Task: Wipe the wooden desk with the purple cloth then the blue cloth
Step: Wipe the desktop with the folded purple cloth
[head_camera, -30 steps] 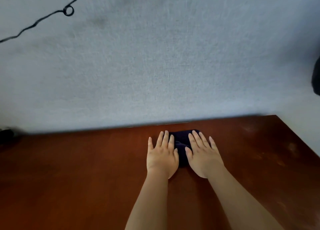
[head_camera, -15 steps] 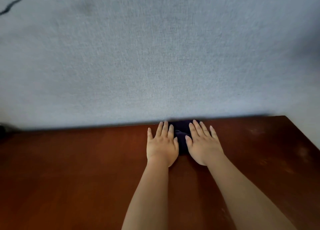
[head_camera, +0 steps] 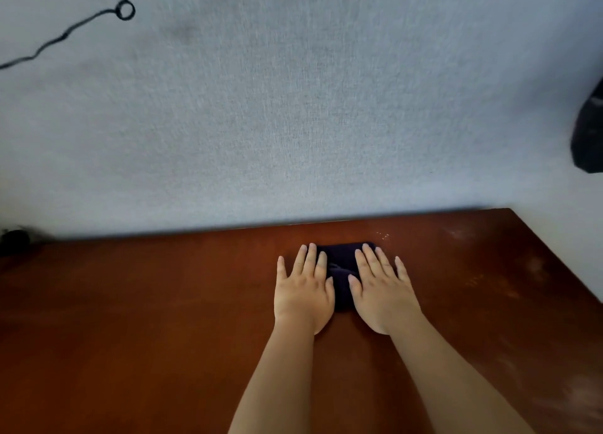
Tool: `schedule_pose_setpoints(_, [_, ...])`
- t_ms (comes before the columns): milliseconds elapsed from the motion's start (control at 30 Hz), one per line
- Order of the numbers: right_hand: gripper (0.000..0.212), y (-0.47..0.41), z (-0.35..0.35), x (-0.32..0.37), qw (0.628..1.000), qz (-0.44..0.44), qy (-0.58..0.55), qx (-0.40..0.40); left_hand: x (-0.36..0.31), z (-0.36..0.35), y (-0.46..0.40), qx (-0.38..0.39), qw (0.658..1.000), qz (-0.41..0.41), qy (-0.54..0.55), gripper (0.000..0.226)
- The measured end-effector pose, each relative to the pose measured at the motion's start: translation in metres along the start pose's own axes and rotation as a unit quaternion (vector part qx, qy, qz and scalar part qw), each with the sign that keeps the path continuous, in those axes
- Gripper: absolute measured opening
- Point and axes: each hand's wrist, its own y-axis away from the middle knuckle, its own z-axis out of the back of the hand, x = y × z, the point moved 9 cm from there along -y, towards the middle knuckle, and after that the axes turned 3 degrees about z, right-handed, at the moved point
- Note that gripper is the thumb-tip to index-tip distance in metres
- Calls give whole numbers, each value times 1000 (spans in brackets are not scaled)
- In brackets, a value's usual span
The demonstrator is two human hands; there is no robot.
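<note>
Wooden desk (head_camera: 163, 335), reddish-brown, filling lower half of view; far edge butted against grey textured wall (head_camera: 310, 123). Dark purple cloth (head_camera: 341, 267), bunched, lying on desk near far edge, right of centre. Left hand (head_camera: 303, 290) flat on cloth at its 9 o'clock side, fingers straight and slightly spread, pressing down. Right hand (head_camera: 381, 290) flat on cloth at its 3 o'clock side, fingers straight and spread, pressing down. Nothing pinched or curled round. Cloth visible between thumbs and beyond fingertips. Black cable (head_camera: 65, 37) with ring on wall at 10 o'clock. Dark object (head_camera: 589, 133) at 2 o'clock, cut off by frame edge. Pale smudges on desk at 3 o'clock.
</note>
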Motion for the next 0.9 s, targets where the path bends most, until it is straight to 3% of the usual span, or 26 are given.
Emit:
schedule_pose_setpoints(567, [57,-76,10,-9,1000,10,-5,-3,13,10,-71,-4,1000,14,13,56])
schedule_pose_setpoints(900, [58,-48,5,-4,1000,0,-1,0,11,5,-44,9,1000,17,14,56])
